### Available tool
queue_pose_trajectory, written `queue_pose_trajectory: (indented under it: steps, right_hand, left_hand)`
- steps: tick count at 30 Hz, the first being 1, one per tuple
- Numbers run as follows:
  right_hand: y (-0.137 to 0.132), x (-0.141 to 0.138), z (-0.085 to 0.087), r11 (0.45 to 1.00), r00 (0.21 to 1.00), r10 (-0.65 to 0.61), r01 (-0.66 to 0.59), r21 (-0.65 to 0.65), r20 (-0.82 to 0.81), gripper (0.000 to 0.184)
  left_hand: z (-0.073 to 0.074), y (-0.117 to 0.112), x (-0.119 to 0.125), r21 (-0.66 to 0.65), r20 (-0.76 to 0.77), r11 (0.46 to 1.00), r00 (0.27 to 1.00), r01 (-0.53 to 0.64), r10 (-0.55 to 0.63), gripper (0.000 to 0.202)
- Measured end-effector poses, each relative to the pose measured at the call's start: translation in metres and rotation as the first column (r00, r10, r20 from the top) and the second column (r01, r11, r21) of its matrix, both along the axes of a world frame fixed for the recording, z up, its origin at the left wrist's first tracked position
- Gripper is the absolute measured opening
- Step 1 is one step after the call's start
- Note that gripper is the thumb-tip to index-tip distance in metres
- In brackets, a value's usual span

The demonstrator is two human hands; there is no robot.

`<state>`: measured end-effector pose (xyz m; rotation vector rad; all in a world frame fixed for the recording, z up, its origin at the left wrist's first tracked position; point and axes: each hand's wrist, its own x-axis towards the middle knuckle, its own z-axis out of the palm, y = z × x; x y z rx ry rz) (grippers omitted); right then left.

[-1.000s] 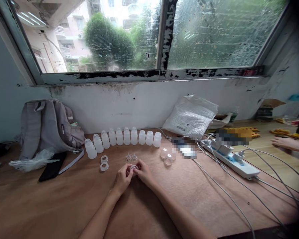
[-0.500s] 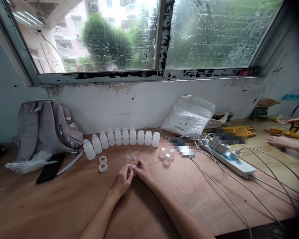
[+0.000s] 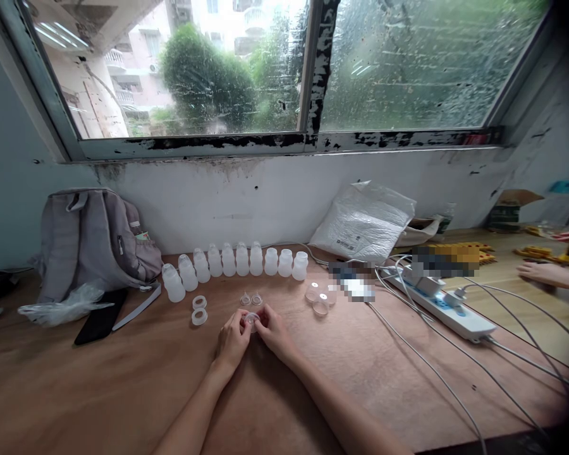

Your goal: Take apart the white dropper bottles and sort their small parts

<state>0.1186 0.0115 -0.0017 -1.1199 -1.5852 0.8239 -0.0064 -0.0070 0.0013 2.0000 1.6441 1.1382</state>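
Between the fingertips of my left hand [image 3: 231, 336] and my right hand [image 3: 274, 332] is a bottle collar ring [image 3: 252, 322], held just above the table; a clear part, seemingly a nipple, shows in its middle. Both hands pinch it from opposite sides. Just beyond them stand two clear bottle nipples [image 3: 245, 299]. To the left lie two white collar rings [image 3: 200, 323], and to the right several clear round caps [image 3: 320, 308]. Behind, frosted baby bottles [image 3: 241, 262] form a curved row; the three at its right end have open necks [image 3: 286, 265], the others have pointed tops.
A grey backpack [image 3: 90, 246], a plastic bag [image 3: 66, 308] and a black flat object [image 3: 99, 321] are at left. At right are a silver padded bag [image 3: 365, 221], a power strip [image 3: 459, 321] with loose cables, and another person's hand [image 3: 540, 272] near yellow parts.
The collar ring has been tilted in my fingers, so its round face and clear middle now show. The view has shifted slightly, and the other person's hand has moved a little.
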Motion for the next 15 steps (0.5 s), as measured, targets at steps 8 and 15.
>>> queue_pose_trajectory:
  steps: [8, 15]
  right_hand:
    - [-0.005, 0.005, 0.011, 0.997, 0.998, 0.055, -0.056, 0.049, 0.019, 0.013]
    - [-0.015, 0.003, 0.018, 0.974, 0.974, 0.225, -0.225, 0.008, -0.023, 0.022]
  left_hand:
    - [0.007, 0.0, -0.002, -0.072, 0.352, 0.99, 0.932, 0.122, -0.089, 0.029]
    - [-0.003, 0.014, -0.01, -0.239, 0.659, 0.957, 0.751, 0.164, 0.036, 0.04]
